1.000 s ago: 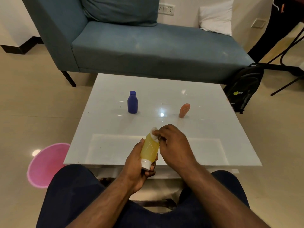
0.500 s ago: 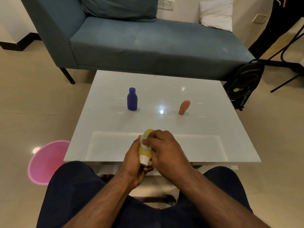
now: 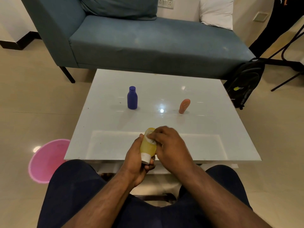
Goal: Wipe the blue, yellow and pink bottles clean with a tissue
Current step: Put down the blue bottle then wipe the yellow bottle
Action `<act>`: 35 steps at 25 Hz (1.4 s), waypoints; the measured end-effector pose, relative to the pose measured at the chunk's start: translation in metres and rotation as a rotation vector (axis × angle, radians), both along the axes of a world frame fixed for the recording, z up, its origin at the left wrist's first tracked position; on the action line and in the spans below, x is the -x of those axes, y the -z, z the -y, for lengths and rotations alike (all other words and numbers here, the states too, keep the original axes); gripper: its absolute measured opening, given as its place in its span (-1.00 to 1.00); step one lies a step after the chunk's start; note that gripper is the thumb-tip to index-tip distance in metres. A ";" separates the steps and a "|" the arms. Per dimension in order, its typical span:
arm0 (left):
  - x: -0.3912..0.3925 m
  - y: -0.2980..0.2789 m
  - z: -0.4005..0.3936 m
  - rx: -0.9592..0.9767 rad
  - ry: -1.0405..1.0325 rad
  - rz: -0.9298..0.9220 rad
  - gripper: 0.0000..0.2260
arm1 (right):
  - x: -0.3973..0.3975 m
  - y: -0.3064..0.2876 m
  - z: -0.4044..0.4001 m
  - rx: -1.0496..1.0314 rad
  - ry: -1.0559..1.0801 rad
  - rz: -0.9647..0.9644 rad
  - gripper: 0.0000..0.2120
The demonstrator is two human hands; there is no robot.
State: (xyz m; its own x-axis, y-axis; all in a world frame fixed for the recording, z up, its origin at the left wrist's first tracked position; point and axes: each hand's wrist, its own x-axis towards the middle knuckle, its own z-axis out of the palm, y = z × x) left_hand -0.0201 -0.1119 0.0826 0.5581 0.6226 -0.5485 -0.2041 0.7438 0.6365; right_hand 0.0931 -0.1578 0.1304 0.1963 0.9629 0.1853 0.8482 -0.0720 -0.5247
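Yellow bottle [image 3: 148,146] between both hands, tissue [image 3: 150,139] against it

a: how is the scene lit?

b: a warm, rather dim indoor light is cast from overhead; a bright glare spot is seen on the glossy white table [image 3: 105,122], and a second one on the floor beside the pink bin [image 3: 47,160].

a: are shadows noticed?

b: only soft ones, under the blue bottle [image 3: 132,98] and the sofa [image 3: 148,45].

a: and sharpness?

b: slight motion blur is shown on the right hand [image 3: 171,145]. straight lines are bent toward the edges by the wide lens.
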 end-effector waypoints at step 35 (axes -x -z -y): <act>0.006 0.004 -0.007 0.074 -0.077 0.059 -0.38 | 0.029 0.002 -0.001 0.036 -0.041 0.063 -0.69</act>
State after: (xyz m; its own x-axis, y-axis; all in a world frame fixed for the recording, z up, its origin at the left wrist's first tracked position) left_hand -0.0261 -0.1050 0.0783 0.5429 0.6239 -0.5621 -0.2986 0.7690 0.5652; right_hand 0.0638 -0.1571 0.1288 0.1457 0.9762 0.1609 0.8819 -0.0545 -0.4683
